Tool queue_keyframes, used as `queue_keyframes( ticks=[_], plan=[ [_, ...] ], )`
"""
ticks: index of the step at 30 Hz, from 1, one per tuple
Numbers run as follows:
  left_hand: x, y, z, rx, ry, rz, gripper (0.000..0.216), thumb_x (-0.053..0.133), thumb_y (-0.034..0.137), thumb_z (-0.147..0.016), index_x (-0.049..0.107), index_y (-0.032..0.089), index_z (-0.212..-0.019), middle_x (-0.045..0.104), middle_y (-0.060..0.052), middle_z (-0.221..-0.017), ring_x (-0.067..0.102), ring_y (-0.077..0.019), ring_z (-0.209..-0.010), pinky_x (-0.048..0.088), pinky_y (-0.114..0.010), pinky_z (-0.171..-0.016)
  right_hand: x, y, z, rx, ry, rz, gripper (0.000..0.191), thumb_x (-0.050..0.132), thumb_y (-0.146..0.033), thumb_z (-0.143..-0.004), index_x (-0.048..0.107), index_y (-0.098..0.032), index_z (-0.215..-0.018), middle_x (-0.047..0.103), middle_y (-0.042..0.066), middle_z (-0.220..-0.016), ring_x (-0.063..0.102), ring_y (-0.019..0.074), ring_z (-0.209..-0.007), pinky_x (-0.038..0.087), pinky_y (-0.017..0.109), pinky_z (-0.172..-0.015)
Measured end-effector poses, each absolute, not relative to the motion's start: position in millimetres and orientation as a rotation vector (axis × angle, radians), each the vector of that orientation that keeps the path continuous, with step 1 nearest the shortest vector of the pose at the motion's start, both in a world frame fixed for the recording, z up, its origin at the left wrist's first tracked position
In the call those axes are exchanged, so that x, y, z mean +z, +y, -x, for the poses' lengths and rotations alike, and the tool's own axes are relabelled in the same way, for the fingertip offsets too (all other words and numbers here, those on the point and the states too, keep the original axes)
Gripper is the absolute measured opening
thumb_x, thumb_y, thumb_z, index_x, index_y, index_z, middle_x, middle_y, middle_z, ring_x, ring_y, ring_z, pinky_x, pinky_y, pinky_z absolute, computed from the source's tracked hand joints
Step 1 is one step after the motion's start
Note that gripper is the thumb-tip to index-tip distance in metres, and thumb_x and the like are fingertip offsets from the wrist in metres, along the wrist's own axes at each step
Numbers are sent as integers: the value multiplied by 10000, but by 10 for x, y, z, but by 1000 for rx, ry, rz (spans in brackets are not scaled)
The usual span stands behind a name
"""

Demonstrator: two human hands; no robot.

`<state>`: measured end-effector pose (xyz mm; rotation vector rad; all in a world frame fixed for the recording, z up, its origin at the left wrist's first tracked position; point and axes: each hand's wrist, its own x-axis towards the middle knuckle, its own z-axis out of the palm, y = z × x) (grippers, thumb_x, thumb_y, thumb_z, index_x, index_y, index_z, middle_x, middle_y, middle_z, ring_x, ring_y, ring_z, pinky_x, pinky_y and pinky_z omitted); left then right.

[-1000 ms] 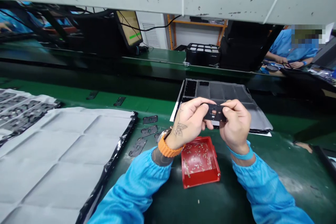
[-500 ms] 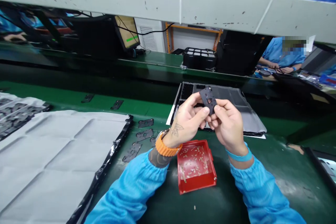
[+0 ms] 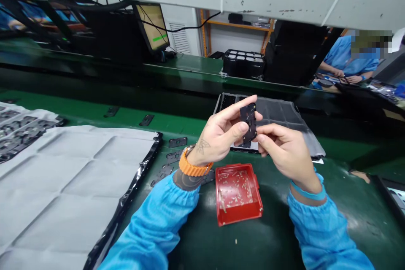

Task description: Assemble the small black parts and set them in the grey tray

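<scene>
Plate (image 3: 249, 119) stands on end in the left hand, long axis near vertical

The small black plate is raised over the far side of the green bench (image 3: 275, 236), beyond the red tray (image 3: 240, 216) and in front of the sheet stack (image 3: 284, 120). Its long axis runs almost straight up and down in the view, one short end at the top and the other pointing down toward the bench. Its broad side is turned at an angle, so it looks narrow.

The left hand (image 3: 218, 135) grips the plate, its thumb laid across the near side and other fingers behind; the forefinger stretches out past the upper end. The right hand (image 3: 286, 149) has thumb and forefinger drawn together at the lower right corner; the fingertips are too small in the view to tell whether they pinch the edge or merely touch it.

Pale little bits (image 3: 236, 187) lie scattered in the tray, nearer the person than the plate. Several similar black pieces (image 3: 177, 142) lie flat on the bench to the left, most of them between the tray and a large pale padded sheet (image 3: 88, 173). An orange watch band (image 3: 194, 168) circles the left wrist, and a blue band (image 3: 310, 194) the right.
</scene>
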<state>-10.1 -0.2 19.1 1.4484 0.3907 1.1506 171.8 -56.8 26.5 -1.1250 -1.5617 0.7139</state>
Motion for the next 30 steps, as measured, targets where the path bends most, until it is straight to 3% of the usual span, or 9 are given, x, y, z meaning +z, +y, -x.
queue_keyframes(
  ticks=[9,14,20,25,30],
  plan=[
    [177,16,153,956,379,-1701,619,679,482,-953,585,213,-1502,759,-116,-1125,588,-104,-624,500,-199,-520,228,-474,-1793,811,-1767,1145,229,640,-291,-846,609,-174,-652,580,-8,-608,469,109,-566,382,248,-530],
    [181,-18,107,964,391,-1612,615,685,501,-943,600,224,-1485,748,-132,-1226,635,-125,-673,508,-198,-519,199,-449,-1779,734,-1769,1156,264,604,-272,-820,492,-196,-594,454,-35,-565,352,89,-545,310,236,-497],
    [206,-36,72,1028,404,-1509,609,730,512,-907,646,207,-1428,738,-154,-1273,644,-118,-648,512,-204,-506,190,-461,-1739,633,-1758,1171,214,565,-230,-814,495,-201,-613,424,-55,-539,338,77,-507,286,231,-484],
    [216,-17,102,1020,423,-1464,659,743,539,-889,631,189,-1436,748,-167,-1243,735,-196,-809,562,-229,-574,240,-486,-1766,830,-1741,1119,198,601,-250,-863,589,-189,-675,542,-32,-581,423,88,-520,349,228,-500],
    [195,-28,102,996,400,-1518,634,737,525,-903,636,195,-1435,751,-160,-1241,733,-192,-816,558,-226,-579,227,-466,-1778,910,-1741,1103,208,638,-266,-828,577,-187,-646,519,-27,-601,419,94,-553,365,232,-512]
  ],
)
